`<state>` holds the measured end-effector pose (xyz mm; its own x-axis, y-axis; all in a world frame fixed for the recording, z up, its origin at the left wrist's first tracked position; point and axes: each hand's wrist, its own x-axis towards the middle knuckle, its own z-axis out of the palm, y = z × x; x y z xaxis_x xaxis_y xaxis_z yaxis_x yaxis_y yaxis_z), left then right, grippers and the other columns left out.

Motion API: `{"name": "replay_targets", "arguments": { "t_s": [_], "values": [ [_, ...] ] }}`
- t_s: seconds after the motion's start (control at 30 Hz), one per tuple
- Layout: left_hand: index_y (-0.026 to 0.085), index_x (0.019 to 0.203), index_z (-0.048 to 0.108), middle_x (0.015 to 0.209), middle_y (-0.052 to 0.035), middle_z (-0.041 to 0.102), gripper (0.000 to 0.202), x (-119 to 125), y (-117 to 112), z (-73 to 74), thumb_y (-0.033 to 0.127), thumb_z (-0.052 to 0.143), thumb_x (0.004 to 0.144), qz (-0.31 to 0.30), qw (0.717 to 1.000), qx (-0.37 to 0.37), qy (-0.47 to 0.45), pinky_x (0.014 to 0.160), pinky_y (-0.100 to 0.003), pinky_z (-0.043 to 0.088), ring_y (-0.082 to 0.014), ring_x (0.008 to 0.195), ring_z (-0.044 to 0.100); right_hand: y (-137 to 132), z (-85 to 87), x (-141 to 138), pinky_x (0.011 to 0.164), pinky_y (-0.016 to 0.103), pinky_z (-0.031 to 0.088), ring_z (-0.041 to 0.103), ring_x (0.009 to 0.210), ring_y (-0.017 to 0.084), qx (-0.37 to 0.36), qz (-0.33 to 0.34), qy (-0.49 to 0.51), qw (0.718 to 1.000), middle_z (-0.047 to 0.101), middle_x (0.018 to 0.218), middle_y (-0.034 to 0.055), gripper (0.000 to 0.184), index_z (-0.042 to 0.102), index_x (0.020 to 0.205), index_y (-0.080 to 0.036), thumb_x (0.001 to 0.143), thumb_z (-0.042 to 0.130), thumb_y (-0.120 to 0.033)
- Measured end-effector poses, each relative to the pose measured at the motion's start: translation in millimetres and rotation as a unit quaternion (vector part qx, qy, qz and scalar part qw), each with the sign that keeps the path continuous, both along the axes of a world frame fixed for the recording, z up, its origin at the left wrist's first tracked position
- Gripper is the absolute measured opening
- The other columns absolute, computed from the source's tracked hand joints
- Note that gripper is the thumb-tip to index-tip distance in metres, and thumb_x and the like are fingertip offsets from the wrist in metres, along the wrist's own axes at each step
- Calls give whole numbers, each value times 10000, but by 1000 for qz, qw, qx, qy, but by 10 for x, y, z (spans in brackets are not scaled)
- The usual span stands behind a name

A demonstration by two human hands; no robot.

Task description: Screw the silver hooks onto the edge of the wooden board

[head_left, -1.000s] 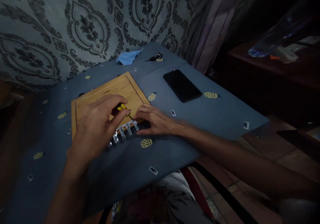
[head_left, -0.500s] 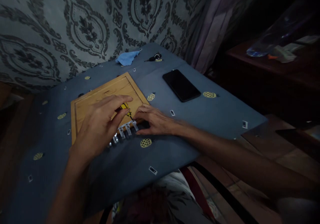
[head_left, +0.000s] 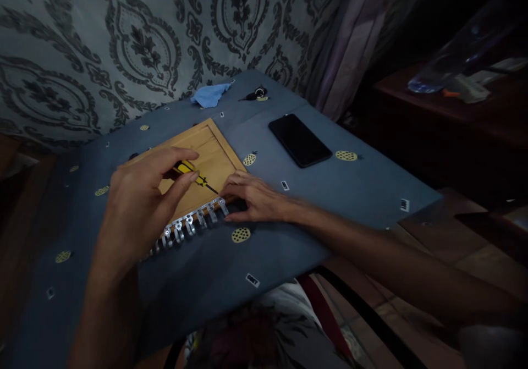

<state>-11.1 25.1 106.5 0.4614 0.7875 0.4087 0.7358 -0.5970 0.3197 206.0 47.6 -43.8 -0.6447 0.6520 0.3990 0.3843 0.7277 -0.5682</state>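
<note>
The left hand (head_left: pixel 142 201) pinched the screwdriver (head_left: pixel 187 167) in closed fingers, shaft toward 4 o'clock. The right hand (head_left: pixel 260 199), fingers half-spread, bracketed the metal hook rail (head_left: pixel 190 223) at its 2 o'clock end (grip indeterminate), along the wooden board's 6 o'clock edge.

screwdriver (head_left: pixel 186 167): yellow-black | board (head_left: pixel 206 144): tan | hooks (head_left: pixel 190 224): silver | tablecloth (head_left: pixel 284 259): blue, pineapple-printed

The rear of the yellow screwdriver (head_left: pixel 186 166) is swallowed by the left hand (head_left: pixel 144 193), and whether a screw is touched by its tip cannot be told. The left edge of the board (head_left: pixel 206 143) is covered by that hand; what is gripped under the right hand (head_left: pixel 253 197), at the near right corner, is hidden. Beyond the board's far edge, a dark object (head_left: pixel 133 155) is left unidentified — too small. Both forearms (head_left: pixel 391 259) are cropped.
</note>
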Motion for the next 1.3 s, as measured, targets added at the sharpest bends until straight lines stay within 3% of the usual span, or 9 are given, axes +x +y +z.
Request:
{"name": "replay_targets", "arguments": {
  "t_s": [0.27, 0.43, 0.9, 1.1, 1.3],
  "values": [
    [285, 1079, 728, 1016, 5, 784, 157, 36, -17, -34, 340, 643, 960, -3, 1000, -13, 4, 778, -306, 593, -189, 790, 752, -6, 27, 17, 919, 400, 485, 576, 1041, 260, -18, 0, -10, 1000, 661, 1064, 94, 413, 676, 1141, -163, 879, 795, -458],
    [262, 1100, 721, 1059, -11, 782, 186, 78, -25, -70, 335, 609, 971, 0, 1000, -21, 14, 741, -289, 593, -182, 790, 743, -4, 22, 11, 903, 398, 481, 580, 1020, 259, -11, -3, -16, 1000, 660, 1051, 102, 425, 686, 1134, -139, 870, 807, -449],
    [256, 1105, 708, 1068, -21, 769, 189, 77, -25, -78, 336, 583, 987, 7, 999, -11, 36, 788, -322, 586, -195, 793, 734, -1, 25, 4, 911, 395, 476, 572, 1025, 255, -13, -4, -19, 1000, 657, 1056, 96, 413, 691, 1119, -144, 866, 812, -447],
    [260, 1132, 709, 1123, -29, 752, 180, 85, -35, -79, 291, 600, 993, -2, 999, -3, 36, 792, -291, 589, -186, 835, 730, 6, 9, 3, 918, 394, 473, 571, 1033, 255, -12, -2, -14, 1000, 653, 1056, 90, 401, 682, 1109, -160, 869, 805, -457],
    [242, 1051, 740, 958, -35, 728, 143, 135, -5, -125, 302, 622, 998, -14, 998, 33, 44, 750, -285, 580, -196, 856, 728, -3, 26, 3, 929, 401, 475, 571, 1038, 258, -17, -8, -26, 999, 652, 1063, 89, 405, 685, 1111, -167, 853, 820, -448]
  ]
}}
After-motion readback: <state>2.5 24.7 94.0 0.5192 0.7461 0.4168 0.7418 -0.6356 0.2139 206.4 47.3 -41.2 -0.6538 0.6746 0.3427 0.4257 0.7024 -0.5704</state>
